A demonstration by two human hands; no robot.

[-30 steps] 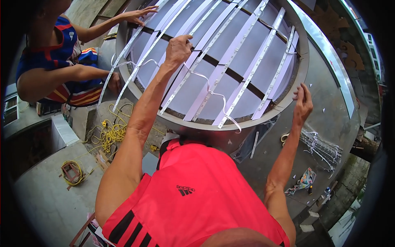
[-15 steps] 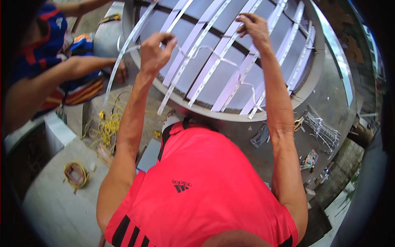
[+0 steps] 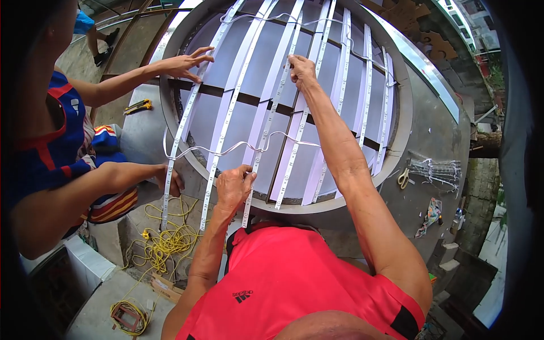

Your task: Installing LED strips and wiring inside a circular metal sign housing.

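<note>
Several long white LED strips lie across a big round frame with pale panels inside. My right hand pinches one LED strip over the middle of the frame. Lower down, my left hand grips the same strip close to its near end, by the frame's near rim. A thin white wire loops from strip to strip, just beyond my left hand. On the left, a co-worker's hand with spread fingers touches the leftmost strip. The co-worker's other hand is beside that strip's near end.
A yellow utility knife lies on the grey surface at left. Tangled yellow cord and a wound cord coil are on the lower left. Scissors and a bundle of thin wires lie on the right.
My left hand has come down from the wire to a strip's near end. My right hand has closed on that strip. The co-worker's far hand has come onto the leftmost strip.
</note>
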